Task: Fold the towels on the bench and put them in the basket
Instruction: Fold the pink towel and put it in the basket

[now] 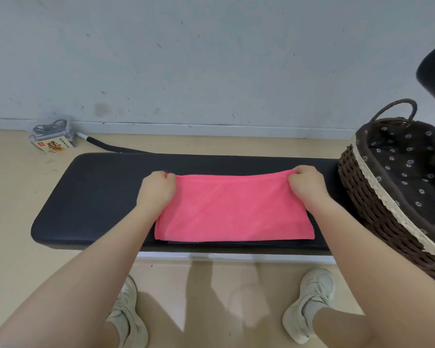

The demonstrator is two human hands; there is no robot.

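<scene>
The left hand and right hand each pinch a far corner of the pink towel on the bench. The basket stands at the bench's right end; only its flowered lining shows inside.

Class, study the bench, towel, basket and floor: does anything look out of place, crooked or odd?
Nothing on the bench stands out: the pink towel lies flat, both far corners pinched. The one stray item is a small printed box lying tilted on the floor by the wall.

The towel lies on the bench, left of the basket.
</scene>
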